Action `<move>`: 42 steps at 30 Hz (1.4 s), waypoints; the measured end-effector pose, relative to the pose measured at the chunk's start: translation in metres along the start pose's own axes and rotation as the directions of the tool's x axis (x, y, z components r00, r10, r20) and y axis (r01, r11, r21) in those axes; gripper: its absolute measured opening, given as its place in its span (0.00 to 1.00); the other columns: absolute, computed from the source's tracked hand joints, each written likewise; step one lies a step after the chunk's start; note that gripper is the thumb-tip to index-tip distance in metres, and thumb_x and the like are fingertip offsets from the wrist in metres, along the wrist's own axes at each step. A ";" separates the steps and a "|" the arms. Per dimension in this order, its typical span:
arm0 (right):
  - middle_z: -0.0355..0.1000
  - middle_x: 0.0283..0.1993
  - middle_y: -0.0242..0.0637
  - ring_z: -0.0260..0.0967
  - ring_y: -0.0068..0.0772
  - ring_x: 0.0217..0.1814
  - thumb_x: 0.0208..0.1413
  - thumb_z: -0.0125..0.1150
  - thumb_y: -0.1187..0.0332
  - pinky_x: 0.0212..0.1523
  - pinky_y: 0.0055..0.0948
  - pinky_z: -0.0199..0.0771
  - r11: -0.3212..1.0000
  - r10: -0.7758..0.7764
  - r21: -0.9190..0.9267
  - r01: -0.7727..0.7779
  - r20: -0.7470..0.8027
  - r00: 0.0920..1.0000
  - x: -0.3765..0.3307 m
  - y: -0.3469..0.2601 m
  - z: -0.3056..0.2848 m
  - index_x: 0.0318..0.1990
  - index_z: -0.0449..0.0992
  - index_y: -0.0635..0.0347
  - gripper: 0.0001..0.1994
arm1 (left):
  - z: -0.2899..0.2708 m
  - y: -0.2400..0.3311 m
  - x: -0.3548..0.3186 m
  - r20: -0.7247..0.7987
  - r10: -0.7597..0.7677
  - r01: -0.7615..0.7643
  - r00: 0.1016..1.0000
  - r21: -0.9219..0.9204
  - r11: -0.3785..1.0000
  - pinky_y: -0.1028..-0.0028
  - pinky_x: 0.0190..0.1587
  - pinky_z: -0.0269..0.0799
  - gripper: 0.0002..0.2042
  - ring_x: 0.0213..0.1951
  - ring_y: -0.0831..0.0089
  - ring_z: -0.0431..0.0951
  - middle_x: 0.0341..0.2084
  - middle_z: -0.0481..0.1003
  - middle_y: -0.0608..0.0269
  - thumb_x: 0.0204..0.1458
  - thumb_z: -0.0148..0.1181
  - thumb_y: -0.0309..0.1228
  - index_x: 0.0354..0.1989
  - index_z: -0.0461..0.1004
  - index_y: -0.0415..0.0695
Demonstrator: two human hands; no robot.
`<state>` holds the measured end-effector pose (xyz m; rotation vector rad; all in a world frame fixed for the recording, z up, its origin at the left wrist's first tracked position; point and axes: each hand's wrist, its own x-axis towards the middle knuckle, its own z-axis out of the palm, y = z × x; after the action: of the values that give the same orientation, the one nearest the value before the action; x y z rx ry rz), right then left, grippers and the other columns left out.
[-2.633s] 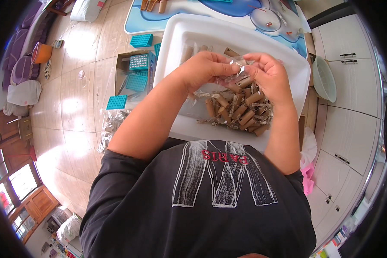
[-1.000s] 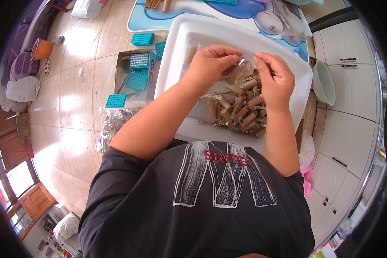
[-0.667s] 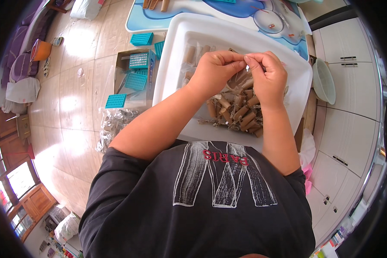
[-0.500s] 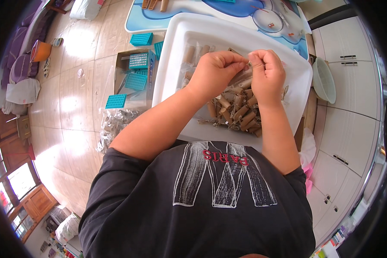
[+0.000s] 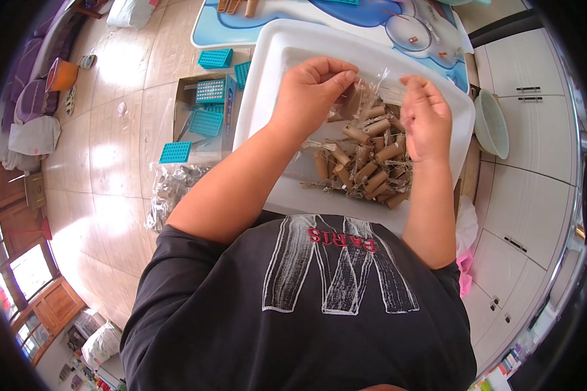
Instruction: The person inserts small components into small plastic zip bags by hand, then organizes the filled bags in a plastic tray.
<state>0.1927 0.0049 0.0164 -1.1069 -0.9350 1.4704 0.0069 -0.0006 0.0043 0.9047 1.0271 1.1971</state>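
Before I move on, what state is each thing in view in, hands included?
Left hand: finger and thumb pinched on clear film.
Clear film: crumpled, raised over the tubes.
Right hand: fingers part-curled, blurred; grip unclear.
Brown tubes: jumbled in a heap.
White tub: open-topped, tubes inside.
Box: open, teal blocks inside.
Cabinet doors: shut.

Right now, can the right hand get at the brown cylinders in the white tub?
Likely yes: the right hand is near the brown cylinders; only string seems to lie across the lower ones. Clear plastic at the left hand could hinder at the top.
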 end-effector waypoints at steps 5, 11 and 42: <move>0.69 0.27 0.24 0.59 0.09 0.26 0.48 0.62 0.67 0.28 0.09 0.57 0.979 -0.050 -0.195 0.053 0.019 0.999 -0.004 0.007 0.016 0.35 0.73 0.66 0.11 | 0.002 0.000 -0.001 0.005 0.033 -0.033 0.999 0.041 0.999 0.79 0.36 0.73 0.06 0.32 0.78 0.75 0.30 0.76 0.61 0.51 0.55 0.25 0.35 0.72 0.36; 0.70 0.29 0.27 0.62 0.11 0.29 0.50 0.60 0.71 0.31 0.11 0.62 0.959 -0.098 -0.261 0.114 0.075 0.992 -0.002 0.015 0.016 0.36 0.73 0.68 0.09 | 0.002 -0.001 -0.001 0.004 0.048 -0.048 0.999 0.078 0.996 0.81 0.32 0.71 0.06 0.29 0.81 0.74 0.28 0.76 0.63 0.49 0.56 0.25 0.33 0.72 0.36; 0.65 0.22 0.22 0.51 0.09 0.19 0.49 0.62 0.66 0.19 0.12 0.49 0.982 0.041 -0.188 -0.036 0.022 0.999 0.002 0.019 0.014 0.32 0.75 0.64 0.10 | -0.006 -0.002 0.003 0.096 0.088 -0.111 0.992 0.269 0.957 0.82 0.31 0.69 0.05 0.28 0.81 0.72 0.25 0.73 0.63 0.49 0.55 0.23 0.33 0.71 0.35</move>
<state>0.1739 0.0041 0.0023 -1.2508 -1.0930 1.4528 0.0014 0.0022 0.0003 1.2261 1.1079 1.1057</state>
